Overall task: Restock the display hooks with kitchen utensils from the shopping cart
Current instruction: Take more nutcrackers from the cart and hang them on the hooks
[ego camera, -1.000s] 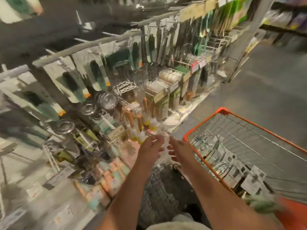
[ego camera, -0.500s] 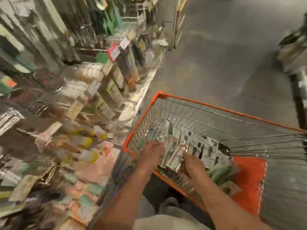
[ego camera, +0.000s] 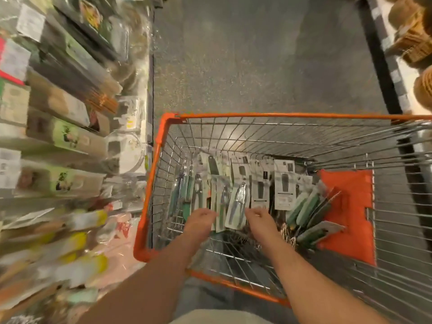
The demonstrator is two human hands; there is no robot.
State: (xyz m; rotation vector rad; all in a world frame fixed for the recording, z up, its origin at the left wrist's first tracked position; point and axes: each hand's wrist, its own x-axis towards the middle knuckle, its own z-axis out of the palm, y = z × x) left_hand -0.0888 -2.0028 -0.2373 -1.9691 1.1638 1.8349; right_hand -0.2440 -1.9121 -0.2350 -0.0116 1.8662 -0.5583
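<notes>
Since 0.5 s ago, the carded utensils (ego camera: 236,204) have been reached by both hands inside the shopping cart (ego camera: 163,127), the view now steadier. The left hand (ego camera: 198,220) and right hand (ego camera: 260,219) are seen with fingers curled at the packets; whether they grip cannot be told. Grey floor (ego camera: 245,66) and blurred display shelves (ego camera: 65,113) are seen alongside.

Utensil packs (ego camera: 236,197) in cart (ego camera: 161,136)

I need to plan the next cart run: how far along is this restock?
Done: cannot tell; the display at left is blurred. In hand: both hands are down in the cart, the left hand and right hand at a carded metal utensil; the grip is unclear. Left: a row of carded utensils and green-handled tools in the cart.
</notes>
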